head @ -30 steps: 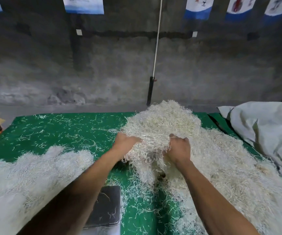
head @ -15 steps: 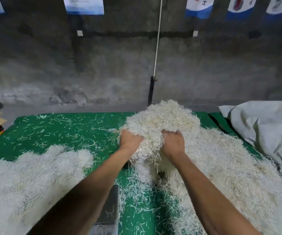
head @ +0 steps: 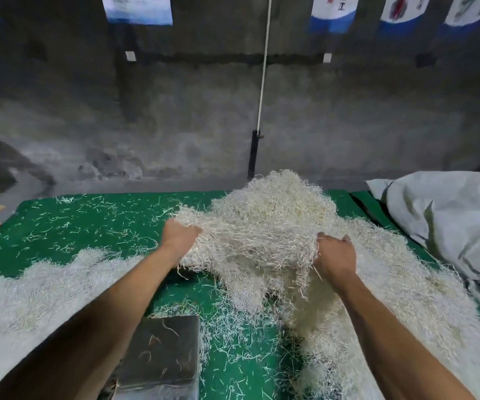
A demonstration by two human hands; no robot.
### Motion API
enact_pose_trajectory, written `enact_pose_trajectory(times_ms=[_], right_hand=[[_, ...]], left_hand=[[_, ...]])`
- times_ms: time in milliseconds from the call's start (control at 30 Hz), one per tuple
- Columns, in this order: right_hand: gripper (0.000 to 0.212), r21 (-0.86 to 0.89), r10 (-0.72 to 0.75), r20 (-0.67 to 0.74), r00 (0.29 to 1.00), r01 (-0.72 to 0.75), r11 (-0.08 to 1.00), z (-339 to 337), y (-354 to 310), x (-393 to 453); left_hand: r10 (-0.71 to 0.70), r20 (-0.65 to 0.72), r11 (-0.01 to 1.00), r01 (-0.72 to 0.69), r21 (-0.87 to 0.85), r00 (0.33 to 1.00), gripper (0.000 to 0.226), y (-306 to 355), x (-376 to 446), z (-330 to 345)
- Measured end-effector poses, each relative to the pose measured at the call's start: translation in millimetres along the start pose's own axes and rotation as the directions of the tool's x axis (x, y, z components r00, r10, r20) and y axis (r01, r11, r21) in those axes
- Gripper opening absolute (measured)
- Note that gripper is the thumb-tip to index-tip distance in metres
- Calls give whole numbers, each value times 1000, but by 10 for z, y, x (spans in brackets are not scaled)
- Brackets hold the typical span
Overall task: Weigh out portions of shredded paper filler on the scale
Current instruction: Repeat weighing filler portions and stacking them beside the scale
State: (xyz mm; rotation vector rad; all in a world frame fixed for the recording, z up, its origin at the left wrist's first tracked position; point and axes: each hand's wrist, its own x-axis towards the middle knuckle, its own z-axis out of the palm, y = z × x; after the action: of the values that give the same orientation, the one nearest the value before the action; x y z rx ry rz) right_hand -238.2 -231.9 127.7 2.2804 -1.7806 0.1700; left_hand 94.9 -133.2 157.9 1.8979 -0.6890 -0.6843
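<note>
Left hand point(head: 181, 235) and right hand point(head: 335, 256) each grip one side of a clump of shredded paper filler point(head: 254, 243), fingers curled into the strands, clump stretched between them above the green table point(head: 74, 223). Clump sits against the large pile point(head: 276, 203) toward the table's far-right side; a second flatter heap point(head: 39, 290) lies along the left edge. Scale point(head: 163, 353) at the near edge, platform bearing only a few stray strands.

Paper shreds point(head: 264, 226) matt, wiry; green cloth point(head: 88, 223) rough; scale point(head: 163, 350) dull metal.
</note>
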Motion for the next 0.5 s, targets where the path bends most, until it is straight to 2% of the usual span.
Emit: enact_pose_trajectory(times_ms=[67, 200, 267, 333, 400, 500], right_hand=[[37, 0, -34, 0, 999, 34, 999, 9, -120, -11], [41, -56, -25, 56, 998, 28, 998, 113, -70, -76], [41, -65, -26, 114, 993, 33, 997, 130, -111, -123], [44, -40, -85, 68, 994, 88, 995, 80, -316, -114], [59, 0, -125, 100, 987, 126, 992, -14, -489, -85], [98, 113, -265, 147, 953, 250, 962, -204, -813, -79]], left_hand=[[-75, 20, 997, 75, 0, 997, 42, -53, -70, 50], [-91, -20, 974, 85, -209, 996, 83, -58, 42, -104], [-107, 31, 956, 112, -270, 994, 83, 18, 41, -203], [-134, 118, 929, 166, -331, 984, 76, 75, -45, -166], [-187, 202, 867, 258, -427, 961, 67, 127, -140, -131], [-172, 313, 811, 315, -493, 934, 51, 156, -161, -64]])
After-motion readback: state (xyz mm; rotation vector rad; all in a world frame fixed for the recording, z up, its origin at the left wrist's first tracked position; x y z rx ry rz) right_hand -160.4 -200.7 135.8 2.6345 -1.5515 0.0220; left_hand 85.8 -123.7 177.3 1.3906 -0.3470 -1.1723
